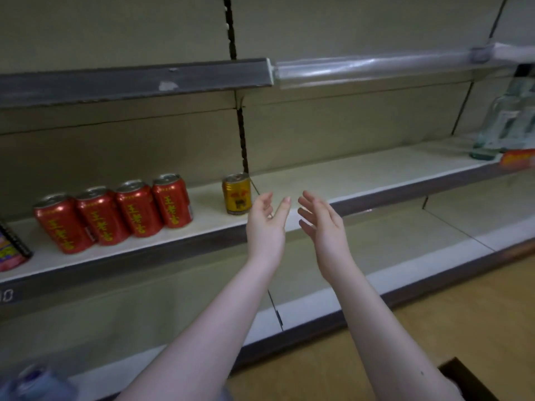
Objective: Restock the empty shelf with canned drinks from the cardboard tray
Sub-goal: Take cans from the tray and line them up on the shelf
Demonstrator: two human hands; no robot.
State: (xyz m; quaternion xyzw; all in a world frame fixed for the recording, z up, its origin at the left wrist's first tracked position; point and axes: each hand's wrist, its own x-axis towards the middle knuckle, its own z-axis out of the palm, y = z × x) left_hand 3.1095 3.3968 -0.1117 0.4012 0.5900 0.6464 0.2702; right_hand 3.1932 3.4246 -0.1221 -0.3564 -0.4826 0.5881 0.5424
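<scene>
Several red cans (pixel 115 214) with yellow lettering stand in a row on the left part of the white shelf (pixel 333 180). A single gold can (pixel 236 193) stands upright to their right, near the shelf's upright post. My left hand (pixel 266 224) hovers just right of the gold can, fingers relaxed, holding nothing. My right hand (pixel 321 221) is raised beside it, palm facing left, fingers spread and empty. Both hands hang over the shelf's front edge. The cardboard tray is not clearly in view.
A spiral-bound booklet (pixel 11 247) leans at the shelf's far left. Clear glass bottles (pixel 503 123) stand at the far right. An upper shelf (pixel 136 79) overhangs. A lower shelf (pixel 376 256) sits beneath, and a dark box corner (pixel 466 377) lies on the wooden floor.
</scene>
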